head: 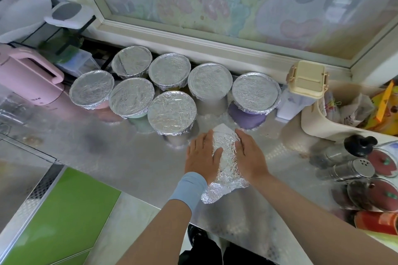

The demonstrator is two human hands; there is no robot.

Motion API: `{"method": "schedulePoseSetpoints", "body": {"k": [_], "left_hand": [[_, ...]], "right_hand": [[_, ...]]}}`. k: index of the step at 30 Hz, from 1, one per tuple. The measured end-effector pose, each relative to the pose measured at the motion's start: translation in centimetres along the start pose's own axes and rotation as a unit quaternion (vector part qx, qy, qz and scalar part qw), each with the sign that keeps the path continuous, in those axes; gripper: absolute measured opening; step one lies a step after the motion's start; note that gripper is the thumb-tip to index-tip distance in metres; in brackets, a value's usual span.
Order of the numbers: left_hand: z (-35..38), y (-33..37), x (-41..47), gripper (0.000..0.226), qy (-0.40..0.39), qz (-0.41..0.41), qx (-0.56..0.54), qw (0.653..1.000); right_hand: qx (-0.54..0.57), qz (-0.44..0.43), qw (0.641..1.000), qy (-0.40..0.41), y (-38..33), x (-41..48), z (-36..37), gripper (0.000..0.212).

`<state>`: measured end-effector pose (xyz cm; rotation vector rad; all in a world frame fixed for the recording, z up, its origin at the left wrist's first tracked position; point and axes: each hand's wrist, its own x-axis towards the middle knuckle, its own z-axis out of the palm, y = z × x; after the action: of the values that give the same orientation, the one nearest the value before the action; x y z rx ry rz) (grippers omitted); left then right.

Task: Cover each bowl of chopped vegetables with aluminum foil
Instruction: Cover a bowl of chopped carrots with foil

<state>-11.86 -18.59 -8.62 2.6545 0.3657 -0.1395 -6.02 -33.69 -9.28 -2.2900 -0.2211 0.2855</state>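
Observation:
A sheet of aluminum foil (226,163) lies draped over a bowl near the front of the steel counter (129,157); the bowl itself is hidden under it. My left hand (202,157) presses flat on the foil's left side and my right hand (249,155) presses on its right side, fingers fairly straight. A loose crumpled corner of foil sticks out toward me. Behind stand several bowls with foil tight over their tops, such as the nearest one (172,112) and a purple one (255,92).
A pink kettle (30,75) stands at the left. At the right are a cream-lidded container (305,79), a beige bin (323,120) with packets, and spice jars (353,170). A window frame (215,43) runs along the back. Green cabinet front lies below left.

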Motion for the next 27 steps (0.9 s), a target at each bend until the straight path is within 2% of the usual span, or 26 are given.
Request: {"method": "schedulePoseSetpoints", "body": {"k": [3, 6, 9, 11, 13, 15, 18, 22, 25, 27], "left_hand": [[-0.2, 0.0, 0.6, 0.053, 0.006, -0.030, -0.047, 0.998], [-0.9, -0.3, 1.8, 0.043, -0.001, -0.026, -0.025, 0.999], [-1.4, 0.0, 2.8, 0.045, 0.018, 0.066, -0.011, 0.998], [-1.5, 0.2, 3.5, 0.045, -0.010, 0.135, -0.011, 0.991], [-1.2, 0.2, 3.8, 0.041, -0.031, 0.151, -0.012, 0.988], [-0.8, 0.2, 3.7, 0.038, -0.019, 0.131, -0.004, 0.991], [-0.3, 0.4, 3.6, 0.035, -0.009, 0.085, -0.004, 0.996], [-0.4, 0.9, 3.5, 0.034, -0.006, -0.001, -0.043, 0.999], [-0.7, 0.9, 3.0, 0.031, -0.011, -0.030, -0.078, 0.996], [-1.1, 0.6, 2.8, 0.028, -0.016, -0.040, -0.102, 0.994]], "right_hand": [[-0.005, -0.006, 1.000, -0.003, 0.2, 0.2, -0.2, 0.039], [-0.023, -0.017, 1.000, -0.007, 0.3, 0.4, -0.3, 0.039], [-0.045, -0.045, 0.998, -0.019, 0.3, 0.4, -0.4, 0.039], [-0.045, -0.064, 0.996, -0.030, 0.4, 0.5, -0.3, 0.039], [-0.041, -0.073, 0.996, -0.020, 0.4, 0.5, -0.2, 0.039], [-0.100, -0.097, 0.989, 0.043, 0.5, 0.3, -0.4, 0.040], [-0.218, -0.126, 0.958, 0.137, 0.4, -0.8, -0.8, 0.036], [-0.239, -0.058, 0.965, 0.093, -0.5, -2.5, 0.7, 0.048], [-0.121, 0.045, 0.991, 0.031, -0.4, -2.3, 1.1, 0.051], [-0.064, 0.040, 0.997, 0.012, -0.1, -2.0, 0.8, 0.048]]}}
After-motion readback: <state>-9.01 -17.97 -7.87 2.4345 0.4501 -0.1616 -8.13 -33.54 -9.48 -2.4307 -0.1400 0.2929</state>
